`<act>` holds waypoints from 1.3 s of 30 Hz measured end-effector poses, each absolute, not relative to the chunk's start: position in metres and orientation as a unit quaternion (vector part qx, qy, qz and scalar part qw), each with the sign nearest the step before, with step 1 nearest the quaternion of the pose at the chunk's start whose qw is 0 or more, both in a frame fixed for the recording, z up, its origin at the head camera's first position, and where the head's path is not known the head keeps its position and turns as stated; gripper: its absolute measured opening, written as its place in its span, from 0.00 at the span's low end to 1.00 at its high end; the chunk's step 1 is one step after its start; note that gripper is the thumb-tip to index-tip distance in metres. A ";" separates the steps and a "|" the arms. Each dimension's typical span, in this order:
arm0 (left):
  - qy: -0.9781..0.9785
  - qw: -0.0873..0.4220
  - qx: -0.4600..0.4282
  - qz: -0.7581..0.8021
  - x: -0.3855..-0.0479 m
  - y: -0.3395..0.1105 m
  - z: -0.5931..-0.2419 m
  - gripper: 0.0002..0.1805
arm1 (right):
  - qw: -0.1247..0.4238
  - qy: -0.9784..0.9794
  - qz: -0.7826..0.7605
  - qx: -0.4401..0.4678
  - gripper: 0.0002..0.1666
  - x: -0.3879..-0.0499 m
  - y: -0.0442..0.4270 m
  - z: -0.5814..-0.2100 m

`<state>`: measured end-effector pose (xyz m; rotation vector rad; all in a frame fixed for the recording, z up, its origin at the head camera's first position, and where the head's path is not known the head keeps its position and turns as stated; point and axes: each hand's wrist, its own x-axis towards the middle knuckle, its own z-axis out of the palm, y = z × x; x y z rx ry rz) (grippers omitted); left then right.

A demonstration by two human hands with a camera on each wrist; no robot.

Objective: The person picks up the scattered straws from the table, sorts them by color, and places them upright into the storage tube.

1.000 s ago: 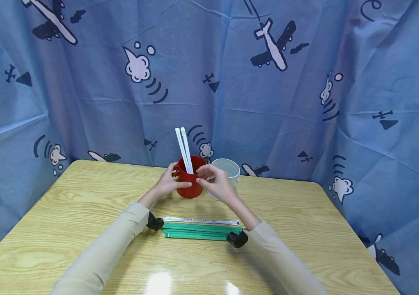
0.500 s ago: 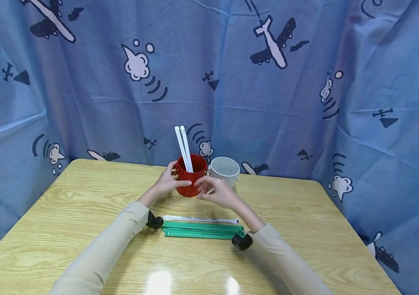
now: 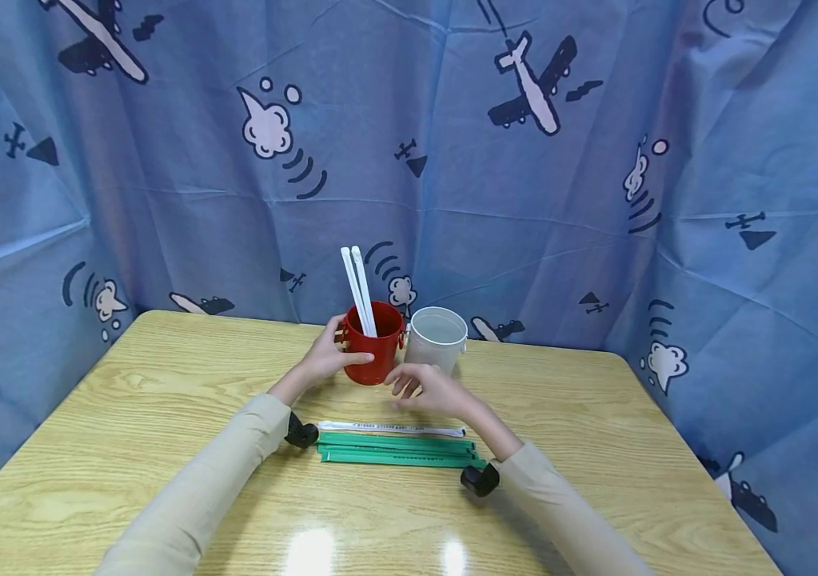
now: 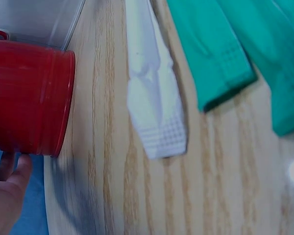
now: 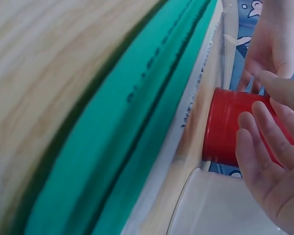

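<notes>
A glossy red bucket (image 3: 384,348) is standing far-centre on the wood-grain table (image 3: 164,400), two white wrapped sticks (image 3: 365,292) leaning left inside. The left hand (image 3: 324,358) is gripping its left side; the right hand (image 3: 428,388) is hovering nearer, fingers loosely bent. A blue airplane-print curtain (image 3: 380,96) is hanging beyond.

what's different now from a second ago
The right hand has drawn back toward the person, away from the red cup's rim, and holds nothing. The left hand stays on that cup. Two white sticks in it, the pale cup, the white packet and green packets stayed put.
</notes>
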<state>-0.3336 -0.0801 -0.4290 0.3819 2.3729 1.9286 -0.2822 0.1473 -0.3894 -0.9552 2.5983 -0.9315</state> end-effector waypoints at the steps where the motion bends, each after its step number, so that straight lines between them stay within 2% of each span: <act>1: 0.768 0.033 0.124 0.627 -0.333 -0.080 -0.428 0.48 | 0.116 0.884 -0.312 -0.329 0.20 -0.282 0.148 -0.390; 9: 0.766 0.048 0.124 0.629 -0.310 -0.080 -0.399 0.45 | 0.165 0.882 -0.272 -0.348 0.21 -0.284 0.150 -0.399; 14: 0.769 0.047 0.122 0.626 -0.307 -0.079 -0.395 0.45 | 0.181 0.881 -0.266 -0.347 0.19 -0.284 0.150 -0.400; 22: 0.773 0.031 0.115 0.623 -0.334 -0.080 -0.429 0.47 | 0.185 0.883 -0.252 -0.350 0.18 -0.283 0.149 -0.401; 39: 0.768 0.035 0.115 0.630 -0.334 -0.080 -0.429 0.48 | 0.213 0.885 -0.231 -0.343 0.12 -0.282 0.142 -0.404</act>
